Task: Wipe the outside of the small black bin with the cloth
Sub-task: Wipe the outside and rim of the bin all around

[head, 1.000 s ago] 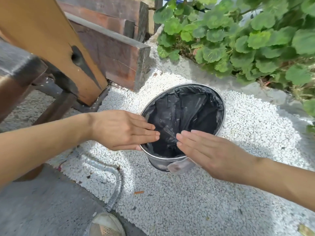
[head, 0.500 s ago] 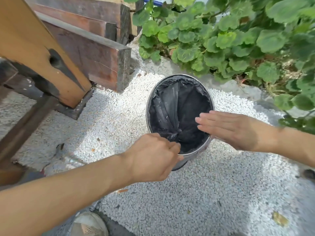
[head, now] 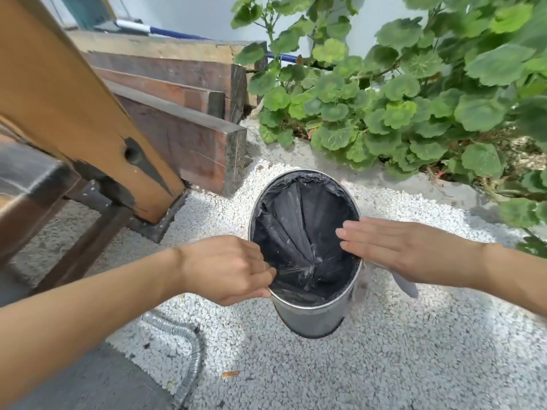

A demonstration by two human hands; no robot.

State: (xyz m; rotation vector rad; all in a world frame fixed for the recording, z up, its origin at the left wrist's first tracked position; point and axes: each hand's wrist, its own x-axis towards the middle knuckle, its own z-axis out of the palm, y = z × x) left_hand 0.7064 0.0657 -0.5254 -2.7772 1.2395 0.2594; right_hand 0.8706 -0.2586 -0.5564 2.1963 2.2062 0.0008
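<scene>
Since half a second ago your left hand (head: pixel 228 269) has slid from the near rim to the bin's (head: pixel 313 318) left rim, fingers curled, pinching the liner (head: pixel 299 232). Your right hand (head: pixel 396 250) stays flat, fingers straight over the right rim, cloth (head: pixel 407 287) beneath the palm.

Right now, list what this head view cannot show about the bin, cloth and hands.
- Cloth: mostly hidden under the right hand; only pale edges show.
- Bin far outer wall: hidden behind its own rim.
- Left hand fingertips: curled at the rim, grip unclear.
- Bin bottom: covered by the black liner.
</scene>
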